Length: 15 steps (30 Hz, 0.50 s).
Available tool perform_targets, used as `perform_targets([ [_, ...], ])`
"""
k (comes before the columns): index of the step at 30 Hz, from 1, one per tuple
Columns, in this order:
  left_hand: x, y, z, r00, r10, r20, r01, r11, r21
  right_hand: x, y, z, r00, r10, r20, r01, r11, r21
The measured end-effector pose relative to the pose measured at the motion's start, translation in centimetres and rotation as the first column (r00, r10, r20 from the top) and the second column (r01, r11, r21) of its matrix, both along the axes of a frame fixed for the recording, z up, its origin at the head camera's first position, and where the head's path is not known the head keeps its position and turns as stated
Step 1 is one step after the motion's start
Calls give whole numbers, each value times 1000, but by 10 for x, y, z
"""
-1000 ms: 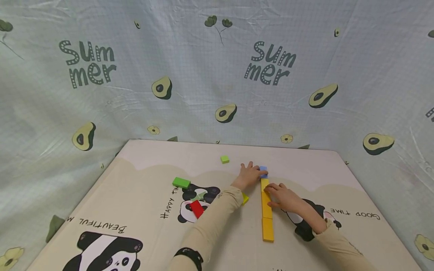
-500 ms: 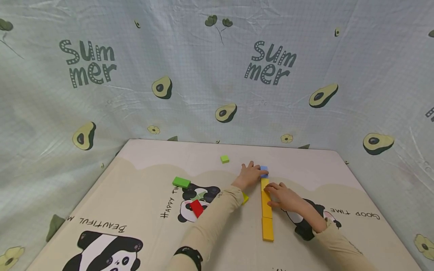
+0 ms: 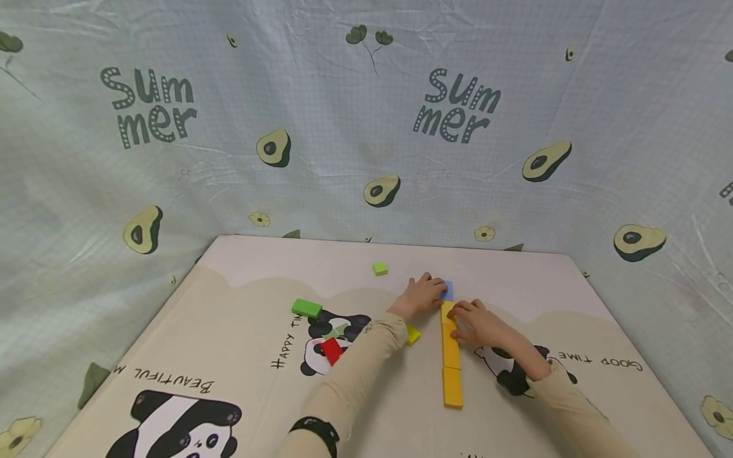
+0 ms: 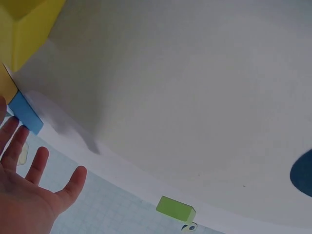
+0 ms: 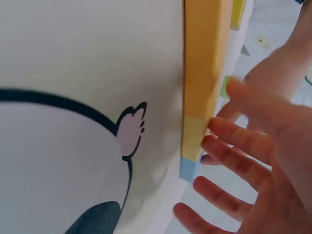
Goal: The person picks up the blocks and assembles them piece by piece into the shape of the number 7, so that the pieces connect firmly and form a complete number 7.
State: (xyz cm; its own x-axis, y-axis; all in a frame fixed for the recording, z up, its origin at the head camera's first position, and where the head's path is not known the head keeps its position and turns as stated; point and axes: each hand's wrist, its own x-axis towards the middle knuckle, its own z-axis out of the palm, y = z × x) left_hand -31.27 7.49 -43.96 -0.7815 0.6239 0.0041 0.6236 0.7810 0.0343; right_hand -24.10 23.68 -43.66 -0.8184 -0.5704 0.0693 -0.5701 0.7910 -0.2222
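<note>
Squaring up a straight row (image 3: 450,353) on the tabletop (image 3: 217,343), by the look of it. Touching the blue block (image 3: 448,291) at its far end with the left hand (image 3: 422,296), and the pale yellow block (image 3: 447,310) just before it with the right hand (image 3: 483,327), fingers loosely extended; holding nothing in either relaxed grip. Probably needing next a light nudge to set both flush without skewing the line. Counting, in line, one blue, one pale yellow, two orange blocks (image 3: 452,388); leftward, one yellow block (image 3: 413,335), one red block (image 3: 332,350), one green block (image 3: 307,308), one lime block (image 3: 380,269).
</note>
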Motion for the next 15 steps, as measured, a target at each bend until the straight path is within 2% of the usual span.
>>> perform_targets([
  [3, -1, 0, -1, 1000, 2, 12, -2, 1000, 1, -7, 0, -2, 999, 10, -37, -10, 1000, -1],
  [8, -2, -2, -1, 999, -2, 44, 2, 1000, 3, -17, 0, -6, 999, -4, -54, 4, 1000, 4],
  [12, -2, -3, 0, 998, 4, 68, -5, 1000, 15, -23, 1, -6, 1000, -14, -21, 14, 1000, 3],
  [15, -3, -5, 0, 996, 5, 83, -7, 1000, 30, -25, 2, -4, 999, -24, 32, 23, 1000, 8],
])
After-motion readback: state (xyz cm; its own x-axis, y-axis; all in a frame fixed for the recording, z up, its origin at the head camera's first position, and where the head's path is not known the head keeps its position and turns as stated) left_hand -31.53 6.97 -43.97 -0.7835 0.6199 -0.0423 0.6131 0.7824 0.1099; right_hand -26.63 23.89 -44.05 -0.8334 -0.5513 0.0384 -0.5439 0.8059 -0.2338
